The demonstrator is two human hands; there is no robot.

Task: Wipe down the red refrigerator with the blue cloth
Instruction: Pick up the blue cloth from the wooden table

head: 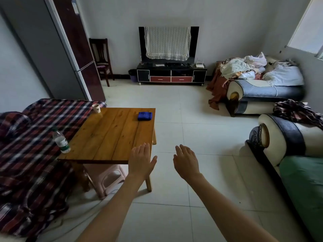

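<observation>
The blue cloth [144, 116] lies folded near the far right corner of a low wooden table [111, 137]. The tall refrigerator [78, 41], dark red on its front and grey on its side, stands against the wall at the upper left, both doors closed. My left hand [141, 160] hovers over the table's near right corner, palm down, fingers apart and holding nothing. My right hand [186, 161] is held out beside it over the tiled floor, also flat and holding nothing. Both hands are well short of the cloth.
A plastic bottle [61, 141] and a paper cup [96, 108] stand on the table's left side. A plaid-covered sofa [31, 137] lies left, a pink stool [111, 177] under the table. A wooden chair [102, 60], TV stand [172, 74] and two sofas [279, 137] line the room.
</observation>
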